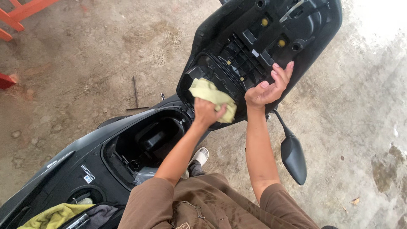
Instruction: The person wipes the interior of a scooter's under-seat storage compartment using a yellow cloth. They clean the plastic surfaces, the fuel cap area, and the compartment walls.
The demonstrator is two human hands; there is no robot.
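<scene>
A black scooter stands with its seat [254, 46] flipped up, the ribbed plastic underside facing me. My left hand [206, 111] grips a pale yellow cloth [213, 96] pressed against the lower part of that underside. My right hand [269, 86] holds the seat's edge, fingers curled over the rim. Below the seat, the open storage compartment [146, 144] shows dark and hollow.
A black mirror [293, 157] on a stalk sticks out at the right. A thin metal T-shaped tool [136, 95] lies on the concrete floor. Orange frame pieces [19, 12] stand at top left. A yellow-green cloth [55, 215] lies at the bottom left. My foot in a white shoe [200, 157] stands beside the scooter.
</scene>
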